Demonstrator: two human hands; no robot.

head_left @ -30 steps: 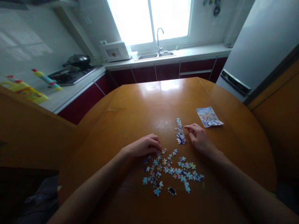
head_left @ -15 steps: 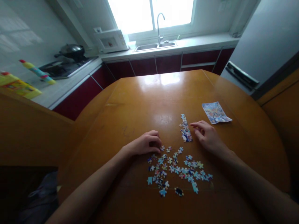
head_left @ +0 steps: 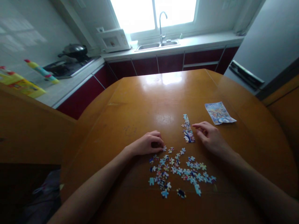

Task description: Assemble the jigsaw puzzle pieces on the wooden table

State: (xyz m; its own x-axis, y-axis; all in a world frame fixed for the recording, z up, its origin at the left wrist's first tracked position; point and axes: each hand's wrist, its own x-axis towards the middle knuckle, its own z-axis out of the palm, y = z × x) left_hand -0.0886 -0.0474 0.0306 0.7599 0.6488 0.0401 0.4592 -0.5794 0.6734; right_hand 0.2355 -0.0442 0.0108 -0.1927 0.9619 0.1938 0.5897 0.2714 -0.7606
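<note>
Several loose jigsaw pieces (head_left: 179, 172) lie scattered on the wooden table (head_left: 144, 102) in front of me. A short joined strip of pieces (head_left: 187, 130) lies just beyond them. My left hand (head_left: 146, 143) rests curled at the upper left edge of the scatter, fingertips pinched together on something I cannot make out. Just right of the strip rests my right hand (head_left: 209, 137), fingers loosely spread and pointing toward the strip, nothing in it. A printed picture card (head_left: 219, 112) sits further right.
Kitchen counter beyond the table with a sink and tap (head_left: 161, 34), a white microwave (head_left: 114, 39), a wok on the hob (head_left: 73, 51) and bottles (head_left: 40, 71) at left. A grey fridge (head_left: 263, 43) stands at right.
The view has shifted slightly. Both hands stay almost in place; the left keeps its pinch at the pile's edge, the right stays beside the strip.
</note>
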